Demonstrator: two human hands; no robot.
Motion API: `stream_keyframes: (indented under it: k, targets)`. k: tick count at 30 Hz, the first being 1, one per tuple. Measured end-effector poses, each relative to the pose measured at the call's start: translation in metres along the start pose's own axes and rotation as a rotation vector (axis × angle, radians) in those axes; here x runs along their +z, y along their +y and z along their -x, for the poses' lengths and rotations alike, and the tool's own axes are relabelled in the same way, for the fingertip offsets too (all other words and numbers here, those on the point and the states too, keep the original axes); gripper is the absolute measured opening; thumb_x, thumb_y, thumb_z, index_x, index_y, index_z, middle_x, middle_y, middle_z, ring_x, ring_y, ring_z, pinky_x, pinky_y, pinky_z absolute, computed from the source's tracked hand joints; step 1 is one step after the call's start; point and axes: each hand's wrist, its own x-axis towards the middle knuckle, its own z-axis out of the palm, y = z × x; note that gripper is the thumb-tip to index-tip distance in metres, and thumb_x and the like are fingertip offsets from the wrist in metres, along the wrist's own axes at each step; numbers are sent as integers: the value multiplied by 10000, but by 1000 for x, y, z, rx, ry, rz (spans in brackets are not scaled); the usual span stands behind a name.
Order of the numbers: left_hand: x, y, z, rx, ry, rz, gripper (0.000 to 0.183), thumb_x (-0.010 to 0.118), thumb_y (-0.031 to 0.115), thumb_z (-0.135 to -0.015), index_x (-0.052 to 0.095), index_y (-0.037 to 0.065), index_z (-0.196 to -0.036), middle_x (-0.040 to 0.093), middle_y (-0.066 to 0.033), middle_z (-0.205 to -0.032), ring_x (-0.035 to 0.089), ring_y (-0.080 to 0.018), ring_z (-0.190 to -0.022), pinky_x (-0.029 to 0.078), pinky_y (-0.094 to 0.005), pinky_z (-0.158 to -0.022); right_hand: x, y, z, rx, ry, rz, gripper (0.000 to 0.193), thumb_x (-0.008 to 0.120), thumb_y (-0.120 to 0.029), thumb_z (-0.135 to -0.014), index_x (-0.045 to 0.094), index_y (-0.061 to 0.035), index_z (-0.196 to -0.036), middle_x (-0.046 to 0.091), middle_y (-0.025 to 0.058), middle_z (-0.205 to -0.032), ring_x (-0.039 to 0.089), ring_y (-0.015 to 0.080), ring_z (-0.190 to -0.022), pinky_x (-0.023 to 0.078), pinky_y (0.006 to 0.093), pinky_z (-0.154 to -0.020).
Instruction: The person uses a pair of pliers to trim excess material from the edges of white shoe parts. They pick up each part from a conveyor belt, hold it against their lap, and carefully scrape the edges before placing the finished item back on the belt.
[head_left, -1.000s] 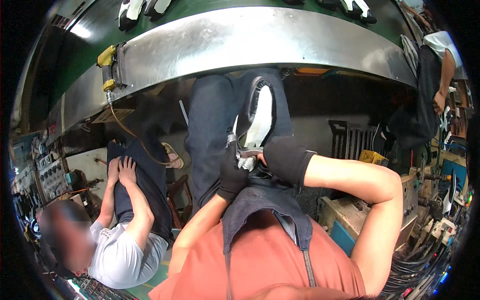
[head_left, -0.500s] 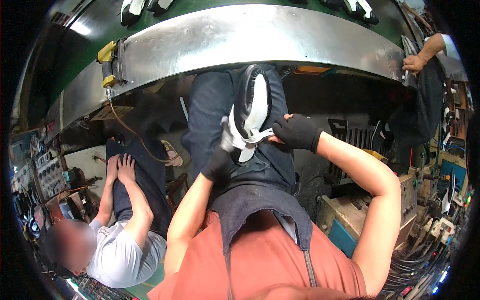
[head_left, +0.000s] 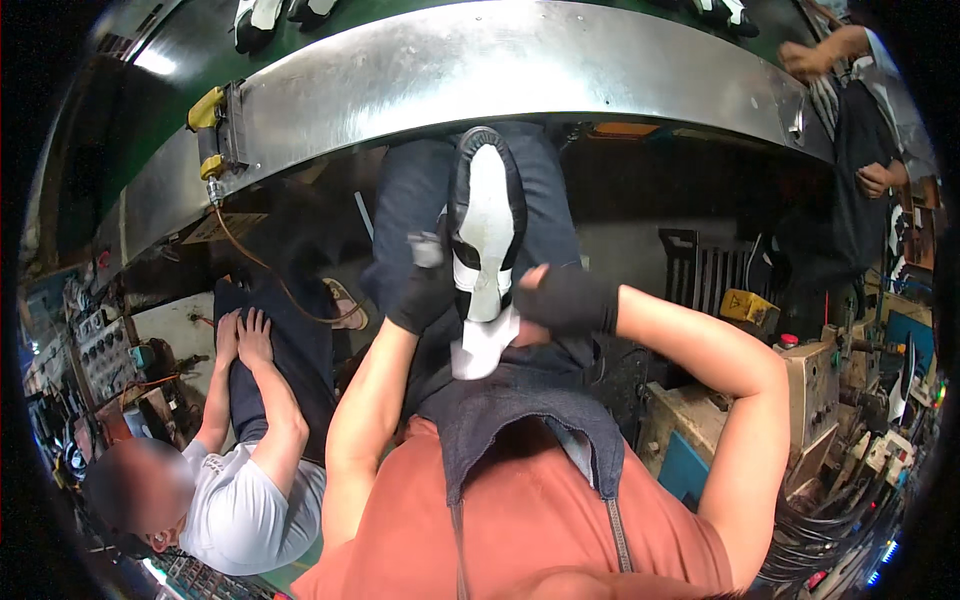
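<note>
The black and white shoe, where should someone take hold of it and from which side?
Probably at the narrow waist of the shoe, pinched from both sides. It stands sole-up with the toe pointing away, and the left hand and right hand already flank that part.

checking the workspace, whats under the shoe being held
Under the black-and-white shoe are the person's dark-trousered legs and dark apron. Both gloved hands, left hand and right hand, grip it. The lap directly beneath is covered.
</note>
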Motion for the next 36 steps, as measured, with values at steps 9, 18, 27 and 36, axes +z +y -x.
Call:
stream_keyframes:
  k: [9,18,27,36]
  targets:
    - [-5,84,-17,-247,216,361,1060,799,275,-670,114,-75,-1400,240,-307,-1417,255,-407,-1337,238,-423,-1092,-60,15,20,547,-41,-310,378,495,-362,-922,611,-15,-827,598,172,-718,588,298,-636,457,384,-603]
    - [-8,57,-38,-392,111,724,951,720,378,-752,169,-61,-1392,311,-280,-1382,302,-389,-1316,248,-408,-1090,-12,75,15,227,183,174,326,584,-331,-871,549,-42,-722,575,164,-666,589,355,-603,469,418,-538]
    - [12,55,-47,-242,407,184,592,582,292,-869,353,-20,-1317,446,-266,-1243,433,-419,-1166,361,-431,-986,-74,33,32,509,-171,-308,387,494,-360,-928,594,0,-823,574,228,-714,581,405,-677,449,457,-594]
    - [3,21,-29,-15,-26,356,1031,796,312,-678,145,0,-1414,302,-221,-1368,287,-346,-1314,254,-396,-1081,-45,-4,-4,110,57,-2,419,537,-420,-870,613,-13,-808,613,222,-712,640,342,-644,507,402,-588]
